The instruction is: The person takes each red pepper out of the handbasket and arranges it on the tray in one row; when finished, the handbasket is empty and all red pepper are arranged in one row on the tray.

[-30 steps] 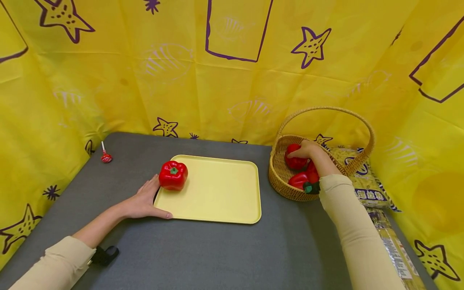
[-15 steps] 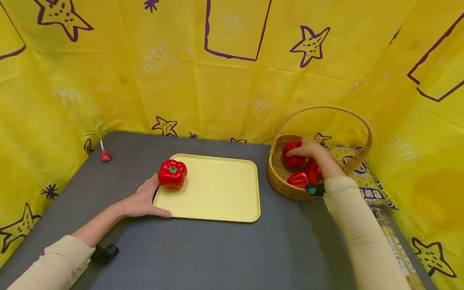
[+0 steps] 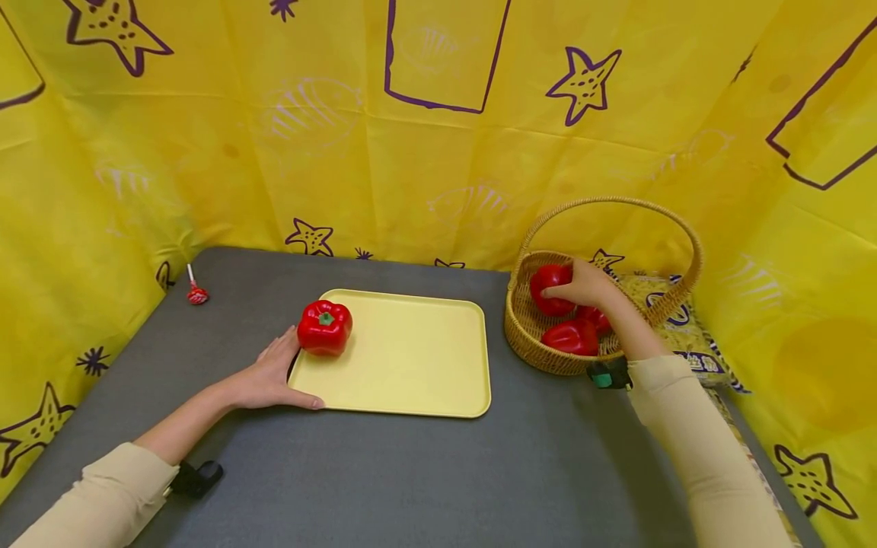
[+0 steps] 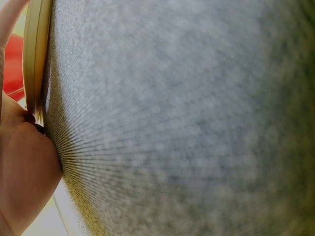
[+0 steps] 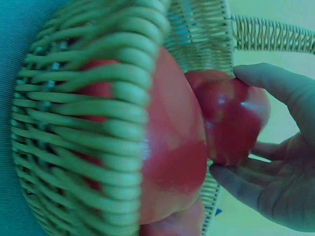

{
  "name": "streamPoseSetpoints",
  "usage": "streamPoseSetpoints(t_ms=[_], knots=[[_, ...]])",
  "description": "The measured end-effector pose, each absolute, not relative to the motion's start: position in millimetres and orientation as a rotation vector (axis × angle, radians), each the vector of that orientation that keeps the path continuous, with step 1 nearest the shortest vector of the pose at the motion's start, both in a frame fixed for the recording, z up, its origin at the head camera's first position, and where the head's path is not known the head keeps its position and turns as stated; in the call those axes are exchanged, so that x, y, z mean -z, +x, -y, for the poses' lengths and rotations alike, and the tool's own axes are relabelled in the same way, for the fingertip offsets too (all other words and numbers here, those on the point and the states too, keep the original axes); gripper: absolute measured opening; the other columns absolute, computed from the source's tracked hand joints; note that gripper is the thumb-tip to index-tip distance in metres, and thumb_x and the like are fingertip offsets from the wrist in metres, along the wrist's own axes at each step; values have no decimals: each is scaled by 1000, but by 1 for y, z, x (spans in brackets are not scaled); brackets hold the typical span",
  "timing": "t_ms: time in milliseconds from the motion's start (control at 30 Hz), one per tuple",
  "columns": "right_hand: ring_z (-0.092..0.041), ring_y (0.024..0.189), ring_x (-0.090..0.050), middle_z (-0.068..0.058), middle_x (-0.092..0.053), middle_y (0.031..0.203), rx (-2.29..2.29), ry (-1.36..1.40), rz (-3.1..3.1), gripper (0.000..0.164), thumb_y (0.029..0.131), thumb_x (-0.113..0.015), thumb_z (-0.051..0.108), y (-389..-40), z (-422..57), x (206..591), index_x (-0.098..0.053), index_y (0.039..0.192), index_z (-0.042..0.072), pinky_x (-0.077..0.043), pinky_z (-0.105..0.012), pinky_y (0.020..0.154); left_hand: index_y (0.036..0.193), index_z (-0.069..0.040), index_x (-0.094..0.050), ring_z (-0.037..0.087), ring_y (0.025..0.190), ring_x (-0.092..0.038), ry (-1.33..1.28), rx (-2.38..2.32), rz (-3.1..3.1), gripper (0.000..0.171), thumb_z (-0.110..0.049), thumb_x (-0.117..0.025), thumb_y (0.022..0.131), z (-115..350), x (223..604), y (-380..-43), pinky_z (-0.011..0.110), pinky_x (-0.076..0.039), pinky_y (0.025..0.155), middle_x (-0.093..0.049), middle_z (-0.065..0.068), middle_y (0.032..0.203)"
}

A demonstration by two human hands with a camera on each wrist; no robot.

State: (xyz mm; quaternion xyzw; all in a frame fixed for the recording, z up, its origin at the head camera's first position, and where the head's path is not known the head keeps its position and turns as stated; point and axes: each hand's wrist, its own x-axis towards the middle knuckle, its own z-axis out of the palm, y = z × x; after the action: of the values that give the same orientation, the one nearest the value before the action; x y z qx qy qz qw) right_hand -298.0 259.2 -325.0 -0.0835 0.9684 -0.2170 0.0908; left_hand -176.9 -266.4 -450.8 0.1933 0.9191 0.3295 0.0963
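Red peppers (image 3: pixel 548 289) are in the wicker basket (image 3: pixel 531 355), one pinched by the right hand (image 3: pixel 586 285). Spread, the left hand (image 3: pixel 269 380) touches a yellow tray (image 3: pixel 411 358) bearing another pepper (image 3: pixel 325 329).

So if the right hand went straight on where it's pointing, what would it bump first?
The right hand holds a red pepper. Going straight on, that pepper would probably bump the far left side of the basket first, but the gap is hard to judge.
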Motion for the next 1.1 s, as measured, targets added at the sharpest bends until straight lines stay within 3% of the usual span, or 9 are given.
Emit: streamPoseSetpoints(t_ms=[200, 400, 800, 1100], knots=[[-44, 105, -52, -32, -51, 118, 717, -268, -2927, 74, 85, -73, 33, -286, -256, 331, -38, 130, -15, -47, -54, 88, 153, -4, -12, 51, 142, 1, 571, -970, -2723, 121, -52, -83, 68, 266, 451, -177, 71, -3, 107, -11, 26, 157], [-46, 114, -50, -33, -47, 129, 780, -271, -2988, 82, 85, -73, 31, -277, -254, 339, -31, 141, -13, -46, -57, 91, 153, -4, -11, 51, 142, 1, 566, -960, -2724, 121, -52, -83, 68, 266, 451, -177, 72, -3, 106, -11, 26, 157], [-44, 120, -47, -28, -40, 140, 1000, -234, -3063, 81, 83, -75, 25, -254, -249, 345, -30, 144, -5, -45, -60, 92, 154, -5, -11, 50, 142, 2, 569, -979, -2719, 121, -51, -83, 69, 264, 446, -174, 71, -2, 107, -9, 26, 158], [-43, 118, -48, -25, -43, 137, 1070, -246, -3114, 79, 82, -77, 23, -241, -247, 347, -33, 143, -1, -46, -60, 91, 154, -5, -10, 49, 143, 3, 569, -976, -2719, 122, -51, -83, 68, 265, 448, -176, 71, -2, 107, -8, 25, 158]])
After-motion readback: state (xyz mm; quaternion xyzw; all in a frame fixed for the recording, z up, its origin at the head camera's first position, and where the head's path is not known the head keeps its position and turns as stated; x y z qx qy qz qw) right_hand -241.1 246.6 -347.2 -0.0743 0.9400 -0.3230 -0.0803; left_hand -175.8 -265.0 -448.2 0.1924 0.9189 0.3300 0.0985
